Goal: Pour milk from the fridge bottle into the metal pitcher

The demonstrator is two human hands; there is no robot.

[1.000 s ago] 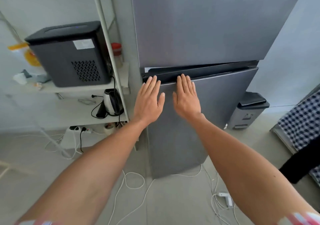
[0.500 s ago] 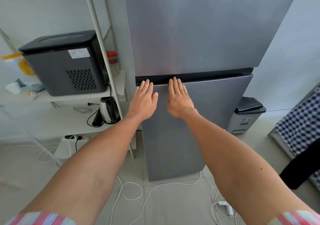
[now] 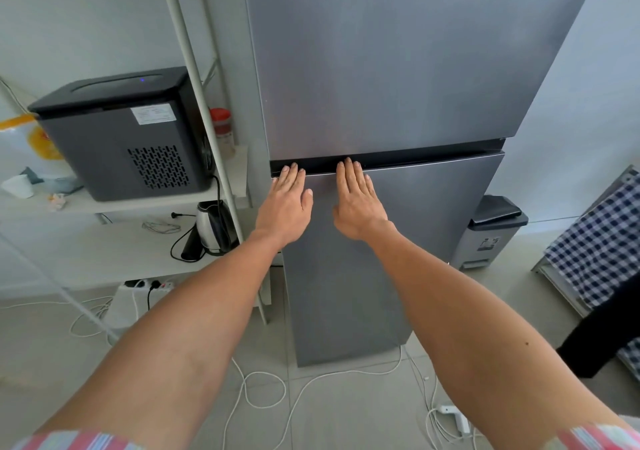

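At the far left of the frame a shelf (image 3: 114, 207) is seen carrying a black appliance (image 3: 121, 134), with a kettle (image 3: 211, 228) on the tier below it and a red-capped jar (image 3: 221, 131) tucked beside the upright post. Just right of centre-left, the left hand (image 3: 285, 207) is laid flat against the lower door (image 3: 398, 242) of the grey fridge (image 3: 381, 69), fingers straight and together, nothing held; its fingertips reach the dark handle recess (image 3: 415, 157) that runs horizontally between the two doors. The right hand (image 3: 358, 204) is placed just beside it in the same manner, palm flat, fingers extended, empty, its tips also at the recess. The door appears closed. Neither the milk bottle nor the metal pitcher is visible anywhere; the bottle is presumed to lie behind the door, straight ahead of both hands, and the pitcher's place cannot be told. The coming move is judged to turn on the recess: its long axis runs left to right directly above the fingertips, both hands being about equally near. At the right a lidded bin (image 3: 491, 231) and a checked cloth (image 3: 602, 235) are seen
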